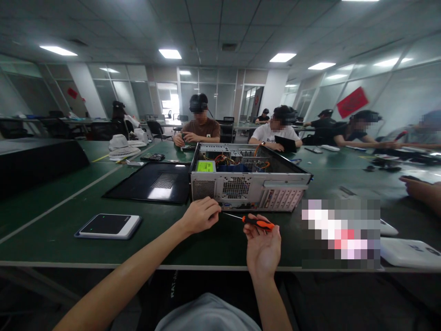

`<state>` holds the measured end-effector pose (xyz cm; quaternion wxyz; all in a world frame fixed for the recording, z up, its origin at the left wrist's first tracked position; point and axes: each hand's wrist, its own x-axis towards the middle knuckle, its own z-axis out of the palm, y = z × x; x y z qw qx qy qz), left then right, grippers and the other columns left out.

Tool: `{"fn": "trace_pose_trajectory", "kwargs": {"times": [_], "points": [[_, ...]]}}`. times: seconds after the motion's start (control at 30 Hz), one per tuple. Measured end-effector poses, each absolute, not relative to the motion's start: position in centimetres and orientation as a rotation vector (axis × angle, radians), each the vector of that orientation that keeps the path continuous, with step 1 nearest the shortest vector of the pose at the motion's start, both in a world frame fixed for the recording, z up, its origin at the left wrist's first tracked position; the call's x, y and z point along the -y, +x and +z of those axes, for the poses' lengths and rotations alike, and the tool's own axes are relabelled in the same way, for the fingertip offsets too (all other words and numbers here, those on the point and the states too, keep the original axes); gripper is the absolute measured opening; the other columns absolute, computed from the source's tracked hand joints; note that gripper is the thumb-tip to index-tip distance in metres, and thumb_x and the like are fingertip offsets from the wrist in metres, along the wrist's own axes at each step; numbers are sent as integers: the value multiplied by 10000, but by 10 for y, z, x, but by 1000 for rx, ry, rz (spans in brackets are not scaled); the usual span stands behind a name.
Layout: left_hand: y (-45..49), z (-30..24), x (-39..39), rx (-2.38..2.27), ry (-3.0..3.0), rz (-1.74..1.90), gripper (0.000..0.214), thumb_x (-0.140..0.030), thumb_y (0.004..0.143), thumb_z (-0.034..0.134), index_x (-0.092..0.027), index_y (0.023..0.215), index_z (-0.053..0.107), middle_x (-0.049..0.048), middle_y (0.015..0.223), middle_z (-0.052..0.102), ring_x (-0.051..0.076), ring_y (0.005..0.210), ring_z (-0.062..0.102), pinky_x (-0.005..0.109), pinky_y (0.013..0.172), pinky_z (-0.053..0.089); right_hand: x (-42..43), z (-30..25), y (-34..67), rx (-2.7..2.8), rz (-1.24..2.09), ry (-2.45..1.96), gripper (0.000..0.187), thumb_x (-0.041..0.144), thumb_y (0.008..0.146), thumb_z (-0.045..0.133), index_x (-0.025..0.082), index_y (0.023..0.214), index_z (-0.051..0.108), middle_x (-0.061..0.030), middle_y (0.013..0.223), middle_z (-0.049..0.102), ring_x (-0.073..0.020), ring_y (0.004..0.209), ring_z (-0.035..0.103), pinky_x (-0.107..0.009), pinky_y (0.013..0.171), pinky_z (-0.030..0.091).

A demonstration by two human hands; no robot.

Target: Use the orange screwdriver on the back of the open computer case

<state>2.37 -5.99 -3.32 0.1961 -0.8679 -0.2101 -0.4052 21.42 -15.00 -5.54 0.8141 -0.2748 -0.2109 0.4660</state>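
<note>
Your right hand [263, 246] grips the orange-and-black handle of a screwdriver [253, 222], palm turned up, fingers wrapped round it. The thin shaft runs left to the rear panel of the open computer case [246, 184]. Your left hand [200, 214] is pinched closed at the shaft's tip, right against the lower edge of the case; whether it holds a screw there, I cannot tell. The case lies on its side on the green surface [51, 230], just beyond both hands, its open side facing up. Inside it: a yellow-green labelled block [205, 166] at the near left, a tangle of orange and yellow cables [223, 160] toward the middle, blue parts beneath them, too small to name. The removed black side panel [151, 182] lies flat beside the case on the left, touching or nearly so. Nearer you on the left, well apart from the case, a white-framed dark slab [109, 225] rests flat. A white fan [122, 149] stands farther back. Other people [200, 128] sit across the surface, their hands on their own items.
</note>
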Motion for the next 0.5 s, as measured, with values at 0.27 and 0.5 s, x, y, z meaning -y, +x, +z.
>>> {"fn": "trace_pose_trajectory", "kwargs": {"times": [0.27,0.5], "points": [[24,-37,57,609,-2426,-1140,149,-92,887,565,-180,943,672,40,875,714,169,786,640,266,636,511,150,-57,215,452,998,-580,433,624,860,639,212,961,726,-57,942,780,-167,716,695,-305,684,536],[22,-39,55,640,-2459,-1089,139,-93,902,561,-180,934,664,41,886,741,170,782,651,282,673,535,150,-57,215,458,980,-562,433,623,875,625,212,961,730,-62,946,782,-171,717,690,-320,695,537]]}}
